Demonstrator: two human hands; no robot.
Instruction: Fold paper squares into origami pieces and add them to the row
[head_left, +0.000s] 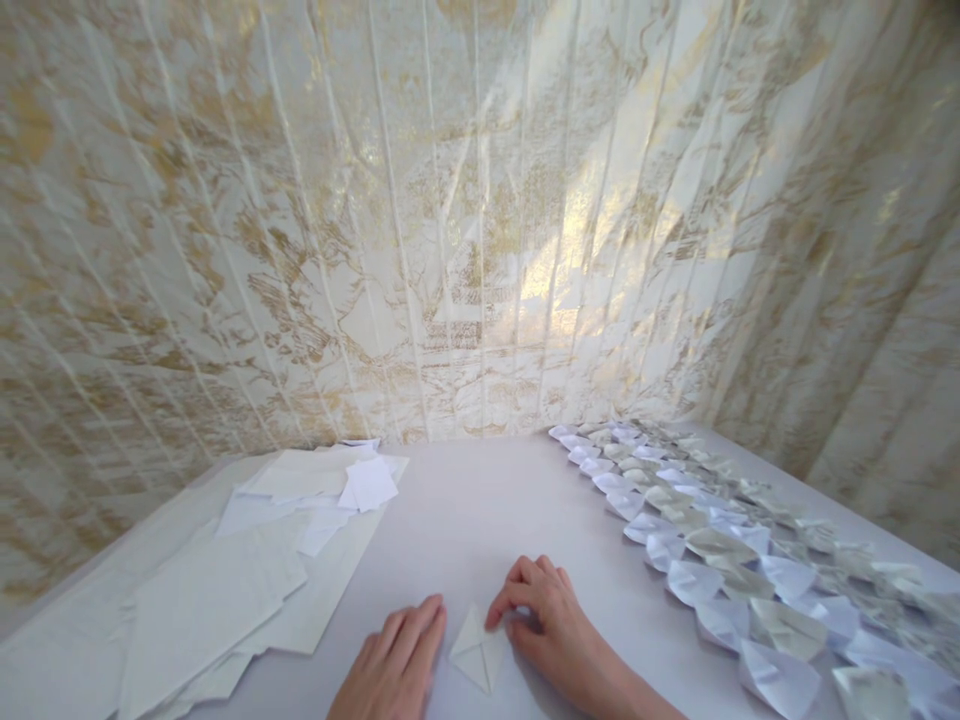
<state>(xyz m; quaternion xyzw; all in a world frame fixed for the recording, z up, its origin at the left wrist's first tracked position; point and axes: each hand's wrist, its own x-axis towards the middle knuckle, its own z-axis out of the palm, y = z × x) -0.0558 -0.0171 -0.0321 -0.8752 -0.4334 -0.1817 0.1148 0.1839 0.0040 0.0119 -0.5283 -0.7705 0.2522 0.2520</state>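
A small white folded paper (474, 652) lies on the table, diamond-shaped, with crease lines meeting near its middle. Just left of it, my left hand (394, 660) rests palm down with its fingers stretched out and nearly together, apart from the paper. My right hand (551, 630) is at the paper's right corner with fingers curled. Its index fingertip and thumb come close together at that edge, and the index finger touches the paper; how much paper sits between them is partly hidden.
Overlapping sheets of white paper (217, 580) spread over the left side, with small cut squares (369, 485) on top. Rows of folded paper pieces (694, 580) cover the right side. Behind the table (465, 500) hangs a gold-patterned curtain (420, 220).
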